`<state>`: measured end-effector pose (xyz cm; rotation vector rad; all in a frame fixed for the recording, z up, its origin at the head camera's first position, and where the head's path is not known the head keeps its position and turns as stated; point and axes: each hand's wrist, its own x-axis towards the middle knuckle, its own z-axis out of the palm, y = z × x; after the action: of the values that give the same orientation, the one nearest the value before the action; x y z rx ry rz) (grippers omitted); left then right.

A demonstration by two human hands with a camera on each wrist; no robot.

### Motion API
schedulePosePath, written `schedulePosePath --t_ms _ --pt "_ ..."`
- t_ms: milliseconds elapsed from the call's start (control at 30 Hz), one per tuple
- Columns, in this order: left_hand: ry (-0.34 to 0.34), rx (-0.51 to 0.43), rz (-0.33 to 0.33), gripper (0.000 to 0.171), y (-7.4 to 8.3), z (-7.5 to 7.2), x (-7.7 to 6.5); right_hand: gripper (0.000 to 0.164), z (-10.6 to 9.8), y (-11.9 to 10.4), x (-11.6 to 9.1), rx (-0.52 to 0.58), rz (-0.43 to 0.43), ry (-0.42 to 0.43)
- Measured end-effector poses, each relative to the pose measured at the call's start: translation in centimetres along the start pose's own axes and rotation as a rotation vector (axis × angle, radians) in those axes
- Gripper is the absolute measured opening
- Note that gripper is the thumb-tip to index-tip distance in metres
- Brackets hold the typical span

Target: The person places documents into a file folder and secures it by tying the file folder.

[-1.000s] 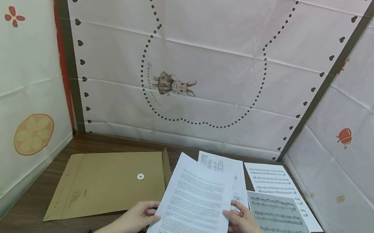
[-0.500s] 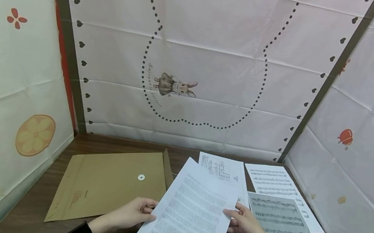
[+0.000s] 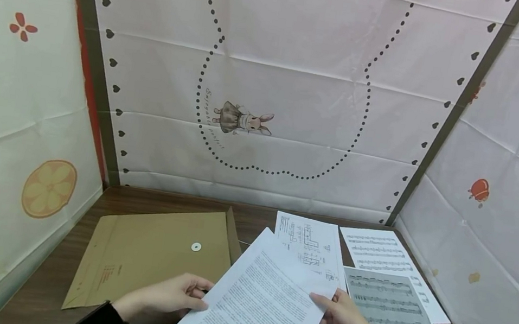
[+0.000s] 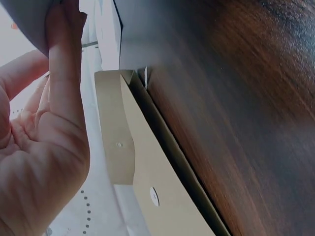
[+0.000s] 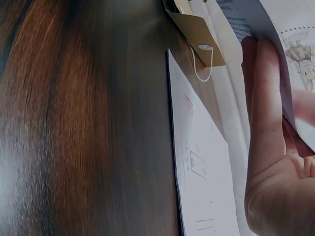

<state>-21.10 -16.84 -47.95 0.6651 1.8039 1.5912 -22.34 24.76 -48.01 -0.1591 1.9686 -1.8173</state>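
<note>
A white sheet of printed text point(image 3: 256, 298) is held up between both hands, tilted with its top leaning right. My left hand point(image 3: 175, 294) pinches its left edge between thumb and fingers. On the opposite edge my right hand point(image 3: 345, 315) grips the paper, thumb on top and fingers behind. In the left wrist view, the left hand point(image 4: 44, 132) has the paper at its fingertips, above the table. The right wrist view shows the right hand point(image 5: 275, 128) with its fingers behind the sheet. Beneath the sheet's upper right lies a page of diagrams point(image 3: 310, 242), partly covered.
A brown paper envelope point(image 3: 153, 257) with a white button and an unfolded flap point(image 4: 115, 132) lies at left; a string point(image 5: 199, 73) hangs from the flap. Music sheets point(image 3: 376, 248) and a grey music page point(image 3: 391, 321) lie at right. Printed cloth walls point(image 3: 296, 35) enclose the table.
The sheet of text has turned clockwise and come down toward the body, uncovering more of the diagram page. My left hand has shifted left and slightly down; the right hand has stayed nearly in place.
</note>
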Motion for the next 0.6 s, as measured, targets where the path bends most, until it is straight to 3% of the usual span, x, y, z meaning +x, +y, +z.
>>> schedulePosePath --t_ms 233,367,600 --pt "0.102 0.046 -0.061 0.043 -0.1 0.3 0.0 0.059 0.4 0.1 0.1 -0.031 -0.005 0.068" --pt "0.19 0.095 -0.097 0.038 -0.5 0.5 -0.2 0.056 0.5 0.3 0.1 -0.01 0.017 0.151" --pt "0.356 0.058 -0.069 0.046 -1.4 0.2 -0.9 0.046 0.1 0.3 0.1 0.111 0.027 0.242"
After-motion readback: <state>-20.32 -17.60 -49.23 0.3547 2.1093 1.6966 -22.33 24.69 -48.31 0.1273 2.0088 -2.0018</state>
